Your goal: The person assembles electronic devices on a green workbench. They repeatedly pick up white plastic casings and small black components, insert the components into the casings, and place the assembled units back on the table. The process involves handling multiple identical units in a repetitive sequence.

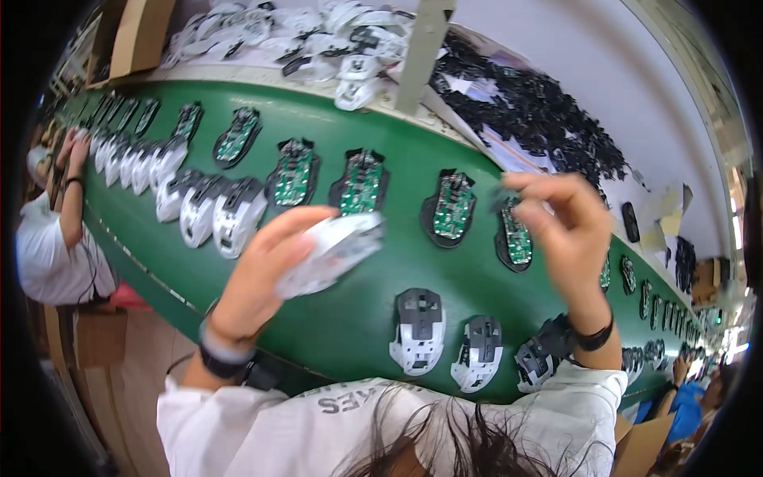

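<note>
L hand (266,266) grips white mouse shell (334,250) above green belt (334,318). R hand (560,226) pinches small dark part (502,199), blurred, over circuit boards (453,207). Risk: part slips from pinch, lands among boards.

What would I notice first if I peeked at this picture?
Probably the long green conveyor belt curving across the middle, dotted with black mouse bases carrying green circuit boards. Next, the left hand in front, with a grip on a white plastic mouse shell, and the blurred right hand raised beside it. Heaps of black plastic parts lie behind the belt.
</note>
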Demonstrator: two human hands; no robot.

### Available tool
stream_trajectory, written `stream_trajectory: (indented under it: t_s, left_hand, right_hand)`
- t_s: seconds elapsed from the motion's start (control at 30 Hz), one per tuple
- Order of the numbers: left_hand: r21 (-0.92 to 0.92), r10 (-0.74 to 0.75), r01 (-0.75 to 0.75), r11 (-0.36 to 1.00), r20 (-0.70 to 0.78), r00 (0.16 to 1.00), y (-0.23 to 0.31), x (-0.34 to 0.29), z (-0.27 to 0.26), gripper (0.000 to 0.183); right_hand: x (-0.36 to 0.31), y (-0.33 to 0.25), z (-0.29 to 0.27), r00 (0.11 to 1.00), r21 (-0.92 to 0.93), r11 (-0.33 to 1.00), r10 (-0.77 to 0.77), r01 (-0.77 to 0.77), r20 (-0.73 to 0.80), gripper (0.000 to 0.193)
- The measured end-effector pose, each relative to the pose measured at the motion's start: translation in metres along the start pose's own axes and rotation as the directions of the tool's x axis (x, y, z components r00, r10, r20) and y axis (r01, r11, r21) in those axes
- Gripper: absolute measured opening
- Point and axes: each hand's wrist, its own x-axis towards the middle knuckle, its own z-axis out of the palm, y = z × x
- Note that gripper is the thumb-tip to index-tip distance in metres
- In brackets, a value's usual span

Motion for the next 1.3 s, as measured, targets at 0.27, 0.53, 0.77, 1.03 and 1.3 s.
stream_trajectory:
  t_s: [0.27,0.53,0.77,1.03,1.3]
  left_hand:
    - [-0.414,-0.044,0.188,0.89,0.333,0.942,-0.006,0.026,0.017,0.063]
    - [-0.201,-0.006,0.049,0.978,0.208,0.978,-0.007,0.017,0.01,0.07]
    - [-0.097,-0.009,0.018,0.995,0.094,0.996,-0.011,0.018,0.009,0.053]
    - [0.05,0.031,-0.031,0.998,-0.007,0.999,-0.013,0.018,0.01,0.039]
    - [0.191,0.134,-0.135,0.972,0.017,0.991,-0.015,0.012,0.007,0.038]
  right_hand:
    - [0.01,0.008,0.076,0.887,-0.216,0.898,-0.292,0.383,0.358,0.023]
    - [0.014,0.008,0.097,0.841,-0.341,0.783,-0.399,0.52,0.366,0.019]
    - [0.001,0.003,0.085,0.852,-0.376,0.832,-0.201,0.409,0.483,0.034]
    - [0.004,-0.003,0.069,0.776,-0.163,0.782,-0.523,0.602,0.353,0.055]
    - [0.012,0.007,0.103,0.703,-0.19,0.7,-0.579,0.689,0.413,0.044]
